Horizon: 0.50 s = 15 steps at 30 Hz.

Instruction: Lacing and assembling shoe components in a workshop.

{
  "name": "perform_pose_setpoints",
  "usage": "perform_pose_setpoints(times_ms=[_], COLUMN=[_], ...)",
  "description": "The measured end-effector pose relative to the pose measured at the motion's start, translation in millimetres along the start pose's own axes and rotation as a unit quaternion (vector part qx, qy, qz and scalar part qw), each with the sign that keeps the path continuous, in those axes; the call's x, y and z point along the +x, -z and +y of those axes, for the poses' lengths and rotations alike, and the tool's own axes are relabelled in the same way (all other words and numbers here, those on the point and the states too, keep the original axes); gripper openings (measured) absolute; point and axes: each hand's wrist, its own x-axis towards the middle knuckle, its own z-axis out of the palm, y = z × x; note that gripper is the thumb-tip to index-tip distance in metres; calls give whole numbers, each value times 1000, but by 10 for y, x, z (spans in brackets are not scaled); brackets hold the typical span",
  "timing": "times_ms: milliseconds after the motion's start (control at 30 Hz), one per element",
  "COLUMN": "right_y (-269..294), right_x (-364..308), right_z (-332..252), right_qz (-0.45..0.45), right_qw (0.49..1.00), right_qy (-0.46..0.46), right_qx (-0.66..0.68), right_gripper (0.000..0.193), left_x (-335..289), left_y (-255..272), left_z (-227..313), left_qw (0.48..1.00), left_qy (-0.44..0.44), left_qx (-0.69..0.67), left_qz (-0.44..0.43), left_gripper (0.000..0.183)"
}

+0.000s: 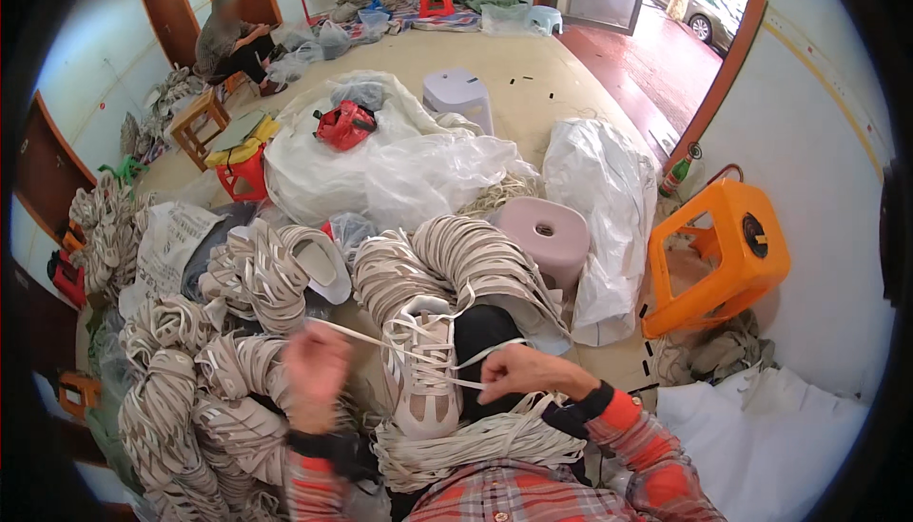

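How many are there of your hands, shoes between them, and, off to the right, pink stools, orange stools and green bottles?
Left hand, right hand: 2
Shoe: 1
Pink stool: 1
Orange stool: 1
Green bottle: 1
Total: 6

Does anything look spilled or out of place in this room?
Perhaps: small dark pieces lie scattered on the floor, some beside the orange stool, others right of the whitish stool. They look dropped; I can't tell what they are.

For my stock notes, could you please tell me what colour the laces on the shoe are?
The laces are cream, best seen in the head view.
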Motion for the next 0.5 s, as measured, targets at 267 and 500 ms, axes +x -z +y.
perform_pose_setpoints(times_ms=[267, 500], right_y=[-120, -422], right_x=[505, 1063], right_z=[105, -260], right_qz=[-65, -44], right_qw=[987, 997], right_qy=[136, 59], right_qx=[-58, -2], right_gripper=[26, 23], left_x=[-1282, -648], left_y=[-197, -877], left_z=[5308, 4432], left_qw=[901, 767], left_qy=[-368, -437], left_qx=[218, 450], left_qz=[-70, 134], left_gripper=[14, 21])
